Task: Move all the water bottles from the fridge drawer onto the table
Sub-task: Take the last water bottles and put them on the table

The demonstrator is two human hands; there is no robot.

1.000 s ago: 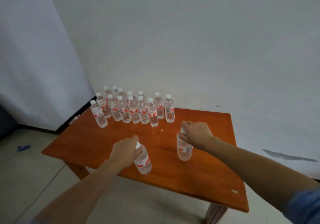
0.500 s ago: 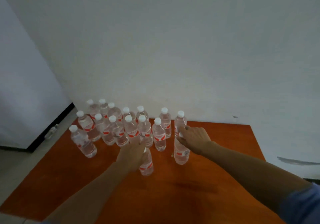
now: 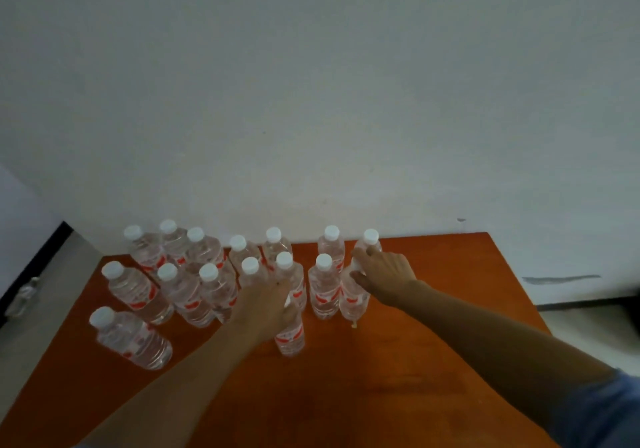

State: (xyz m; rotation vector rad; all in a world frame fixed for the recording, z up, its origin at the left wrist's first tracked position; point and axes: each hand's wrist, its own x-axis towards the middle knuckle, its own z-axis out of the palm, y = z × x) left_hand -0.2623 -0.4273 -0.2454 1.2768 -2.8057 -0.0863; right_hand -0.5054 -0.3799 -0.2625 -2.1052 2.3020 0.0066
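Several clear water bottles (image 3: 194, 288) with white caps and red labels stand in rows at the back of the orange wooden table (image 3: 433, 361). My left hand (image 3: 265, 303) grips the top of a bottle (image 3: 290, 335) standing in front of the rows. My right hand (image 3: 382, 274) grips the neck of another bottle (image 3: 352, 303) at the right end of the front row, its base on the table. The fridge drawer is out of view.
A white wall (image 3: 311, 101) rises directly behind the table. Grey floor (image 3: 31, 336) and a dark baseboard show at the left, and more floor at the right past the table's edge. A small pale speck (image 3: 354, 325) lies on the tabletop.
Both hands have carried their bottles further back toward the rows. The view has closed in on the table and the group of bottles.
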